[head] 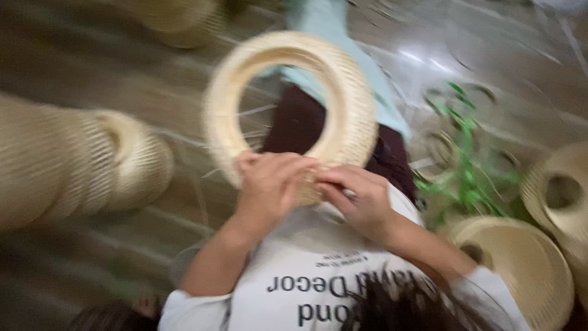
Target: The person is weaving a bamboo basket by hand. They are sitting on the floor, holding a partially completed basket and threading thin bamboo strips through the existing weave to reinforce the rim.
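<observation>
Between the left hand (267, 184) and right hand (358, 199) sits a woven ring basket (288, 110) of pale, matt bamboo strips, finely ribbed. Right of the right hand, green plastic strips (468, 165) look glossy; below it, a round woven basket (520, 263) looks matt straw-coloured. The floor (73, 67) beyond is smooth and shiny.

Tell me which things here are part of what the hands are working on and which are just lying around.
In hand: woven ring basket, gripped at its lower rim by left hand and right hand.

Lying about: stacked baskets, green strips, finished baskets.
</observation>
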